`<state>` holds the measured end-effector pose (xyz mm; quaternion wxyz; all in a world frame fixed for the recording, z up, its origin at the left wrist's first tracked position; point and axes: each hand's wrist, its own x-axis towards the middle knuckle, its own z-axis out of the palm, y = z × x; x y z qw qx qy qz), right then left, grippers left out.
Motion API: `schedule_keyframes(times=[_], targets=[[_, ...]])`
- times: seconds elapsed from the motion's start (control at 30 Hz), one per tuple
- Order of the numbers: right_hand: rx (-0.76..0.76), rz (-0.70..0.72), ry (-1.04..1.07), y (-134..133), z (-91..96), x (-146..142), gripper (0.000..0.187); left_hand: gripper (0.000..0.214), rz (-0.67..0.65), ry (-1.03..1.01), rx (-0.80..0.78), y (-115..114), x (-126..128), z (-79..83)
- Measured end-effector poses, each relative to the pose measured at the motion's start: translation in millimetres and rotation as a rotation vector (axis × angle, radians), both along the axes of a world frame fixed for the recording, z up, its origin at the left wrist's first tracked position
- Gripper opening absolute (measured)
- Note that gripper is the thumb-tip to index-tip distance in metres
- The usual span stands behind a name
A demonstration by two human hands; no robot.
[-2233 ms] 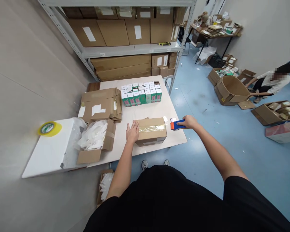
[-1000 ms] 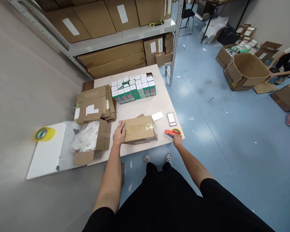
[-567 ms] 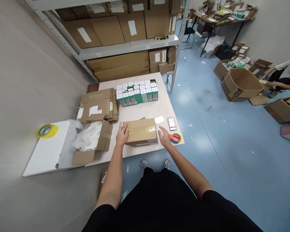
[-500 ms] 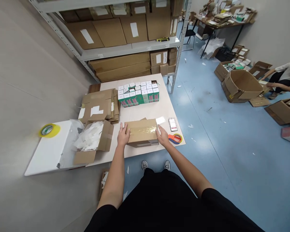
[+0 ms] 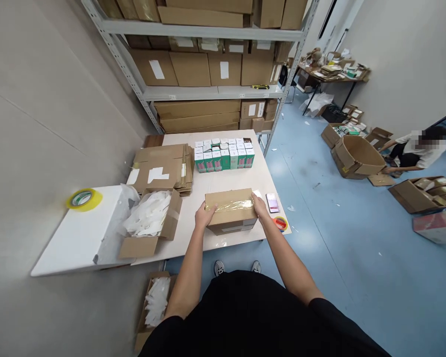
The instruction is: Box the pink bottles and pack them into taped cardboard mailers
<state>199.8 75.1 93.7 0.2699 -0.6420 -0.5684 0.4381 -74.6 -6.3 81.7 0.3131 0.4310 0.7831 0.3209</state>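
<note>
A closed cardboard box (image 5: 232, 212) with shiny tape along its top is between my hands near the front edge of the table. My left hand (image 5: 204, 216) grips its left end, thumb over the top. At the right end my right hand (image 5: 259, 207) clasps the corner. Whether the box rests fully on the tabletop or is slightly raised, I cannot tell. Right of it lie a phone (image 5: 272, 203) and a tape roll (image 5: 281, 223) with something red by it, partly behind my right wrist. Behind the box stand rows of green-and-white small boxes (image 5: 225, 159).
Flattened cartons (image 5: 159, 166) are stacked at the table's left. An open carton (image 5: 170, 220) of white paper scraps stands before them. A yellow tape roll (image 5: 84, 199) sits on a white surface. Shelving (image 5: 208, 92) rises behind. A person (image 5: 418, 148) crouches among cartons at right.
My view has shifted, showing more of the shelving. The box is turned slightly, its right end farther back. My left thumb now lies over the box top.
</note>
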Motion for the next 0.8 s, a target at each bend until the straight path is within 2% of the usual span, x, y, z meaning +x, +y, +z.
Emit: schedule_keyframes(times=[0.07, 0.17, 0.27, 0.33, 0.43, 0.57, 0.63, 0.7, 0.8], targets=[[-0.039, -0.066, 0.047, 0.3, 6.3, -11.7, 0.07, 0.057, -0.015, -0.044, 0.069, -3.0, -14.6, 3.9], [-0.023, -0.15, 0.061, -7.8, 8.6, -35.0, 0.071, 0.084, -0.034, -0.083, 0.187, -5.9, -39.3, 7.4], [0.028, -0.212, 0.093, -21.3, -2.7, -59.7, 0.07, 0.109, -0.068, -0.074, 0.255, -8.7, -59.2, 1.9], [0.034, -0.213, 0.128, -29.5, -18.1, -72.8, 0.07, 0.116, -0.081, -0.03, 0.242, -12.1, -66.9, -10.1], [-0.057, -0.153, 0.099, -40.3, -49.3, -83.1, 0.072, 0.113, -0.066, -0.022, 0.082, -19.8, -70.1, -38.7], [-0.268, 0.001, -0.11, -57.9, -91.9, -81.5, 0.076, 0.11, -0.141, -0.2, -0.234, -33.3, -69.3, -79.4], [-0.246, 0.017, -0.152, -66.0, -107.0, -78.8, 0.073, 0.112, -0.154, -0.245, -0.256, -38.8, -70.8, -93.4], [-0.203, -0.023, -0.144, -69.3, -115.0, -77.8, 0.072, 0.107, -0.135, -0.236, -0.221, -40.7, -73.3, -100.5], [-0.142, -0.065, -0.091, -62.3, -113.1, -79.4, 0.071, 0.093, -0.074, -0.129, -0.166, -33.4, -74.9, -97.3]])
